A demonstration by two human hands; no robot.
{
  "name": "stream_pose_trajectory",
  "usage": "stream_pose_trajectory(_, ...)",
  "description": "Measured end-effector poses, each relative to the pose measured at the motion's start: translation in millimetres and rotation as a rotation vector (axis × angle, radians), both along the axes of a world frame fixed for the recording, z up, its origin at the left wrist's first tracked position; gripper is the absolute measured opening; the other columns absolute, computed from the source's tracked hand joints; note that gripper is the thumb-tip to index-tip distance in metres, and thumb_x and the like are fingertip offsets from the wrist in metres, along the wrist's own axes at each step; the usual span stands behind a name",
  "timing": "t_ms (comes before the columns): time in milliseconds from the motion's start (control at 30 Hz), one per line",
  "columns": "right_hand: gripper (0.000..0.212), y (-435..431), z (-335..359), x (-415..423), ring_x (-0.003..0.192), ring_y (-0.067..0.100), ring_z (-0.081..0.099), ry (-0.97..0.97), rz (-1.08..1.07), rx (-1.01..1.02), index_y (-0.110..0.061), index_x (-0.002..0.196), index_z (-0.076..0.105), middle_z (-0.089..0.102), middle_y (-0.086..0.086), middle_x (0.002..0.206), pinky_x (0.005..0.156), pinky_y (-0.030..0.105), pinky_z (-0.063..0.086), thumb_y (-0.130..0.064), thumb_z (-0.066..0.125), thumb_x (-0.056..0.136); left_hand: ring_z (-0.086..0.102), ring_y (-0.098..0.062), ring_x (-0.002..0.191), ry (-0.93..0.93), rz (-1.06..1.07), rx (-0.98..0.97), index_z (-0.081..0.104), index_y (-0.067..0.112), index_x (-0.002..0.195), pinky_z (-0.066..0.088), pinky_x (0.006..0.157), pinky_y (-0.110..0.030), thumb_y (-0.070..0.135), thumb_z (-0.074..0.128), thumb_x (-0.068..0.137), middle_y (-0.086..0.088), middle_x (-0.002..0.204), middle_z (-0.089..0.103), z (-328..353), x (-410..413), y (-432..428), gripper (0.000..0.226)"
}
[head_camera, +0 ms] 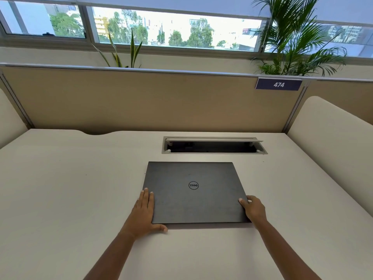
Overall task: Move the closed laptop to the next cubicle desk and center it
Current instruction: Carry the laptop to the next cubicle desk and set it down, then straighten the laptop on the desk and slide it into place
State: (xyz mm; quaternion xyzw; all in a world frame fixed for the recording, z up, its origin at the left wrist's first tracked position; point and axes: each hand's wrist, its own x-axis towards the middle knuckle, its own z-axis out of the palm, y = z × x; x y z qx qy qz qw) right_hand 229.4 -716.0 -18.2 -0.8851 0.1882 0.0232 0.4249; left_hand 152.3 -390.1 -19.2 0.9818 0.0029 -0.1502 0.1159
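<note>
Both hands are on the closed laptop (193, 191), one at each side. At about eight o'clock of the lid, the left hand (144, 214) lies flat with its fingers stretched along the left edge and onto the top, the thumb spread out on the desk (60, 188) just in front of the near left corner. That hand presses rather than clenches. At about four o'clock, the right hand (253, 209) wraps the right edge near the front corner, thumb on top of the lid, the other fingers curled down the side; whether they reach under the machine I cannot tell.

Dark grey and shut, the laptop lies flat on the pale desk with its round logo facing up, and it sits somewhat right of the desk's middle. Just past its far edge, toward twelve o'clock, a cable hatch (214, 145) is set into the desk with its flap raised, near the laptop but apart from it. Behind that stands a tan partition (141, 102), carrying a blue plate (279, 84) reading 474 at about one o'clock. Green plants (296, 41) rise beyond the partition, before a row of windows (171, 27).
</note>
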Motion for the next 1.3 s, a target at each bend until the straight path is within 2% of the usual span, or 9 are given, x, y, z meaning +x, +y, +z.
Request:
stream_pose_trajectory(200,0.035,-2.5,-4.8,-24.6,0.095,0.036,0.061,-0.135,0.097,-0.142,0.004,0.115,0.060,0.066,0.024,0.103,0.083,0.039,0.048,-0.021,0.056,0.091,-0.017,-0.029,0.147,-0.075,0.053,-0.050,-0.011,0.005,0.148,-0.003,0.122,-0.039,0.102,-0.001,0.017,-0.016,0.157,-0.020,-4.4,-3.8,0.2,0.163)
stream_pose_trajectory(333,0.040,-15.1,-15.3,-46.5,0.092,0.028,0.055,-0.163,0.197,-0.158,-0.006,0.119,0.058,0.061,0.014,0.098,0.079,0.034,0.045,-0.031,0.061,0.087,-0.017,-0.036,0.145,-0.158,0.160,-0.018,-0.005,0.012,0.150,-0.004,0.121,-0.043,0.101,-0.005,0.015,-0.024,0.155,-0.019,-8.6,-8.0,-5.5,0.162)
stream_pose_trajectory(400,0.046,-24.3,-13.6,-50.0,0.093,0.025,0.053,-0.143,0.300,-0.108,-0.011,0.123,0.056,0.060,0.011,0.101,0.079,0.029,0.043,-0.027,0.069,0.082,-0.011,-0.036,0.147,-0.150,0.193,-0.070,-0.004,0.014,0.150,0.002,0.122,-0.044,0.102,0.002,0.014,-0.024,0.156,-0.015,-9.0,-8.3,-6.0,0.162)
stream_pose_trajectory(500,0.055,-34.6,-7.6,-52.2,0.100,0.027,0.054,-0.117,0.418,-0.020,-0.015,0.125,0.055,0.061,0.007,0.105,0.084,0.034,0.046,-0.023,0.076,0.075,0.005,-0.034,0.147,-0.141,0.214,-0.179,-0.002,0.016,0.151,0.017,0.120,-0.044,0.103,0.017,0.011,-0.021,0.158,-0.010,-8.3,-7.2,-4.2,0.165)
stream_pose_trajectory(633,0.059,-35.0,-10.5,-53.8,0.103,0.023,0.052,-0.157,0.346,0.018,-0.017,0.130,0.052,0.060,0.010,0.110,0.080,0.026,0.044,-0.013,0.076,0.076,0.015,-0.033,0.145,-0.143,0.197,-0.205,-0.001,0.017,0.151,0.025,0.118,-0.044,0.102,0.023,0.011,-0.016,0.159,-0.005,-6.3,-6.6,-3.9,0.165)
stream_pose_trajectory(800,0.061,-30.8,-16.3,-54.7,0.097,0.017,0.049,-0.198,0.285,0.009,-0.014,0.131,0.052,0.059,0.009,0.107,0.069,0.008,0.038,-0.007,0.075,0.075,0.016,-0.032,0.145,-0.124,0.177,-0.191,-0.002,0.015,0.150,0.026,0.118,-0.043,0.102,0.022,0.010,-0.016,0.158,-0.005,-3.8,-4.6,-2.1,0.167)
stream_pose_trajectory(900,0.061,-29.2,-18.1,-56.1,0.096,0.019,0.048,-0.205,0.269,0.007,-0.012,0.130,0.053,0.057,0.006,0.103,0.070,0.015,0.038,-0.006,0.076,0.074,0.015,-0.032,0.145,-0.100,0.157,-0.179,-0.005,0.015,0.150,0.024,0.119,-0.043,0.102,0.021,0.008,-0.016,0.158,-0.006,-0.7,0.6,2.3,0.169)
stream_pose_trajectory(1100,0.061,-27.8,-22.3,-56.3,0.104,0.028,0.048,-0.205,0.241,0.030,-0.012,0.130,0.052,0.056,0.007,0.105,0.090,0.035,0.043,-0.003,0.074,0.074,0.017,-0.032,0.144,-0.105,0.161,-0.193,-0.002,0.015,0.150,0.025,0.118,-0.043,0.102,0.023,0.008,-0.016,0.157,-0.002,-2.6,2.7,5.4,0.169)
stream_pose_trajectory(1300,0.060,-26.2,-19.0,-50.1,0.098,0.025,0.049,-0.231,0.253,0.005,-0.011,0.131,0.051,0.057,0.005,0.101,0.088,0.030,0.036,-0.002,0.072,0.076,0.009,-0.033,0.146,-0.092,0.192,-0.208,-0.007,0.014,0.150,0.020,0.119,-0.043,0.102,0.018,0.005,-0.017,0.158,-0.008,-1.4,1.4,1.0,0.171)
